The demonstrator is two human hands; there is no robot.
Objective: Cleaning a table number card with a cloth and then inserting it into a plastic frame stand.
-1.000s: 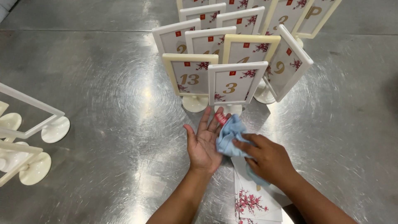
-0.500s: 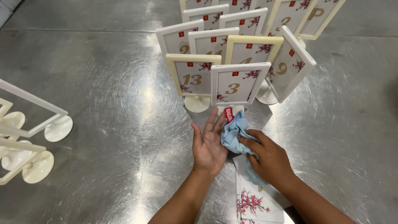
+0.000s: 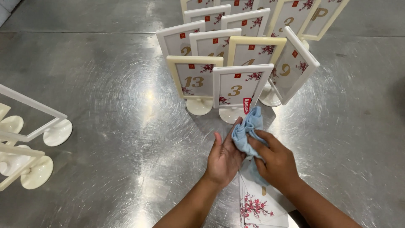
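Observation:
My right hand (image 3: 276, 162) grips a light blue cloth (image 3: 246, 131) with a small red tag and presses it against my left palm. My left hand (image 3: 223, 157) is held flat and upright, fingers together, touching the cloth. Under both hands lies a white card with red blossom print (image 3: 258, 207), partly hidden by my right wrist. Just beyond the hands stands a cluster of several white and cream framed table-number stands (image 3: 236, 86) on round feet.
The surface is a brushed metal table (image 3: 105, 84). At the left edge stand more frame stands (image 3: 29, 131) on round white feet, seen edge-on.
Both hands have shifted slightly toward me and to the right; the cloth is bunched higher between the palms. The stands have not moved.

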